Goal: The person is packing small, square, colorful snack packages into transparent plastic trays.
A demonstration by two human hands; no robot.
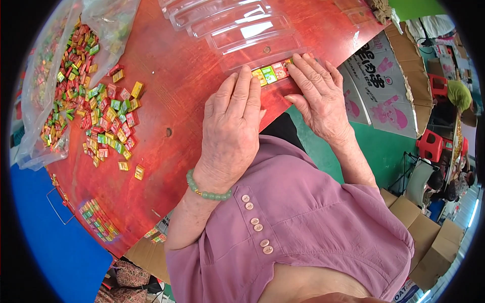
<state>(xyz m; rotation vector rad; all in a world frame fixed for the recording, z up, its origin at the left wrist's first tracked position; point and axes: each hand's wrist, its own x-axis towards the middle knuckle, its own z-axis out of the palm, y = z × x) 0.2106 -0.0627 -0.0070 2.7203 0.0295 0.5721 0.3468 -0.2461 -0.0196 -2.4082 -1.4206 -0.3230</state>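
A short row of small green, yellow and red packets (269, 74) lies along the near edge of the red table, in or against a clear plastic tray (235, 61). My left hand (231, 126) rests at the row's left end, fingers stretched out and close together. At the other end, my right hand (318, 93) has its fingers laid flat over the packets and its thumb apart. Both hands look open, pressing or touching rather than gripping. The fingers hide the two ends of the row.
More clear plastic trays (217, 19) overlap beyond my hands. A heap of loose packets (108, 118) spills from a clear bag (43, 108) on the left. Finished-looking rows of packets (99, 220) sit near the left edge. A printed carton (379, 86) stands right of the table.
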